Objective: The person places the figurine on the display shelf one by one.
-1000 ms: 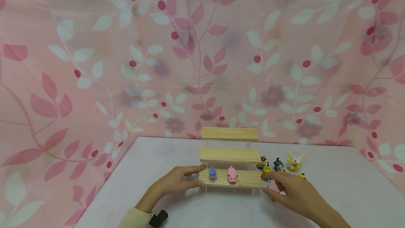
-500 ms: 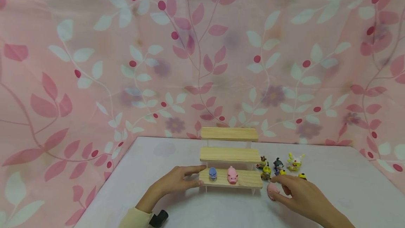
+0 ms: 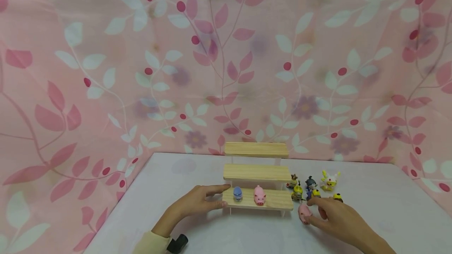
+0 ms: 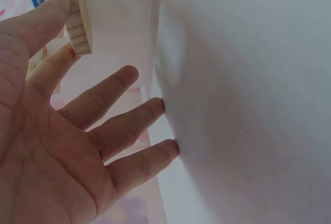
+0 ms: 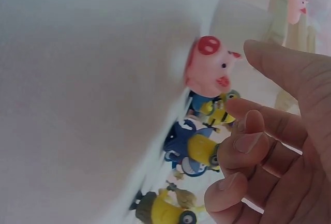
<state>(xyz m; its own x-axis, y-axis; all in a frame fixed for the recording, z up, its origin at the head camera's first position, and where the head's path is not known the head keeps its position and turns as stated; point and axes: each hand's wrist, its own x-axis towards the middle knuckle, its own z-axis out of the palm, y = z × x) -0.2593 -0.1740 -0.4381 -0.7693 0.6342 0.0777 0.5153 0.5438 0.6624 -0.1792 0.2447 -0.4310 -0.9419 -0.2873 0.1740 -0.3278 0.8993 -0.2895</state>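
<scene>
A three-tier wooden stand (image 3: 256, 172) sits on the table, with a blue-capped figurine (image 3: 237, 194) and a pink toy pig (image 3: 259, 196) on its lowest board. My left hand (image 3: 195, 202) pinches that board's left end between thumb and index finger. In the left wrist view the other fingers extend, two tips meeting the white cloth. Right of the stand, a second toy pig (image 3: 304, 213) lies on the tabletop. My right hand (image 3: 337, 216) hovers beside it, thumb and index finger spread. The right wrist view shows the thumb tip apart from this pig (image 5: 207, 71).
Several small figurines cluster right of the stand, among them a dark-haired one (image 3: 311, 183), a yellow-and-white one (image 3: 329, 180) and a yellow one (image 3: 338, 197). White cloth covers the table (image 3: 385, 195). A pink floral curtain (image 3: 226, 69) hangs behind.
My right hand has left the stand's right end and moved right, uncovering the second pig and nearby figurines. My left hand and the stand stay in place.
</scene>
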